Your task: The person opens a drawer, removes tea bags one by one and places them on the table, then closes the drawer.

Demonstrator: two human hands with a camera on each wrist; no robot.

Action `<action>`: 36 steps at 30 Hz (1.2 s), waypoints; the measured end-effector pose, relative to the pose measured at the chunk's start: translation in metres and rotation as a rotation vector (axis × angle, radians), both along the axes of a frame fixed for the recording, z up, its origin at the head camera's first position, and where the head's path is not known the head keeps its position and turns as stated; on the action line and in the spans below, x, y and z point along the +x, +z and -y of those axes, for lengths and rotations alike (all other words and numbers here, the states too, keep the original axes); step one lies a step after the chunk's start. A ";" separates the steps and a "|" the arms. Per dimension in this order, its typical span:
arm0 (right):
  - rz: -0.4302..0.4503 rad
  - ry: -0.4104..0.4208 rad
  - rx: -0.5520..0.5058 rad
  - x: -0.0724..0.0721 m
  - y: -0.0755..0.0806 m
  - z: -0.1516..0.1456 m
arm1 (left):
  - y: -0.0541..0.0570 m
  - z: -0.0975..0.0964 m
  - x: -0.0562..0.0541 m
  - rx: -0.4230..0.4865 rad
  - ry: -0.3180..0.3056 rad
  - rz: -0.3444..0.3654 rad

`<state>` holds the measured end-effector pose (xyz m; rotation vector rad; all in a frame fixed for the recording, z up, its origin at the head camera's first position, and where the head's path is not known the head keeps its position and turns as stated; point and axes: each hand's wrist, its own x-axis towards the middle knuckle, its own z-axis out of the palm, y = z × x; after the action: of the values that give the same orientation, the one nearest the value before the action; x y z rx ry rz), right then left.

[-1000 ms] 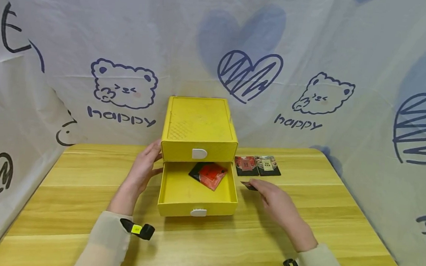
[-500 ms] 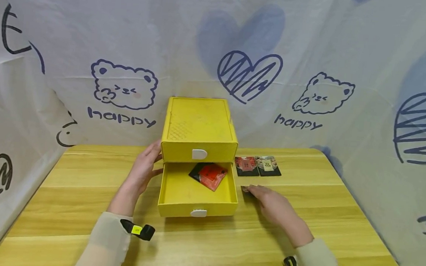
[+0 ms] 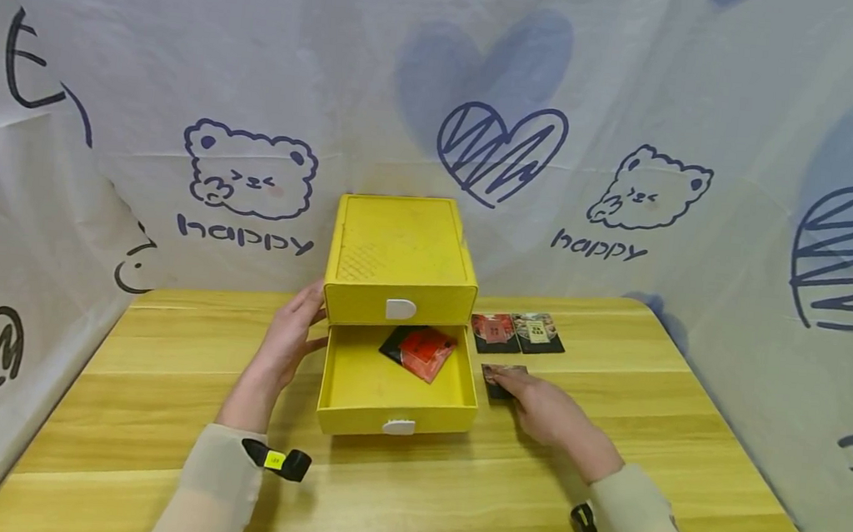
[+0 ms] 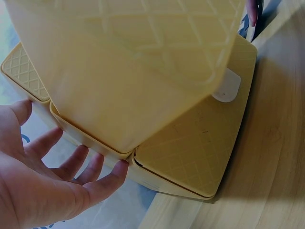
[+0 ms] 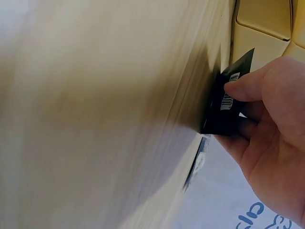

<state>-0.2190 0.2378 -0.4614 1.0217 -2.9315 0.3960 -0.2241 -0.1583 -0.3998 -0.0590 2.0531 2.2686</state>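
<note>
Fingers (image 5: 248,86) of right hand (image 3: 546,409) apparently pinch dark packet (image 3: 503,381).

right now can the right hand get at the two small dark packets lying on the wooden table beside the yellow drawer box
Probably yes. The right hand pinches another dark packet just in front of the two small dark packets, with only bare wooden table between them.

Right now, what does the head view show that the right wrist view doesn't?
Only the head view shows the open lower drawer with a red packet, two packets lying on the table, and the left hand against the yellow box. Only the right wrist view shows a barcode. Both show the right hand pinching a dark packet.
</note>
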 end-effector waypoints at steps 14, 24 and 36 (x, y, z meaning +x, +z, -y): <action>0.049 -0.021 0.023 -0.007 -0.002 0.001 | -0.001 -0.001 0.000 0.002 0.006 -0.003; 0.069 -0.020 0.045 -0.013 -0.005 0.001 | -0.002 0.000 -0.001 0.005 0.007 -0.005; 0.094 -0.035 0.061 -0.014 -0.004 0.004 | -0.001 0.001 -0.001 0.003 0.006 -0.009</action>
<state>-0.2332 0.2343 -0.4653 0.9831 -3.0576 0.3661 -0.2246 -0.1589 -0.4009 -0.0551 2.0559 2.2795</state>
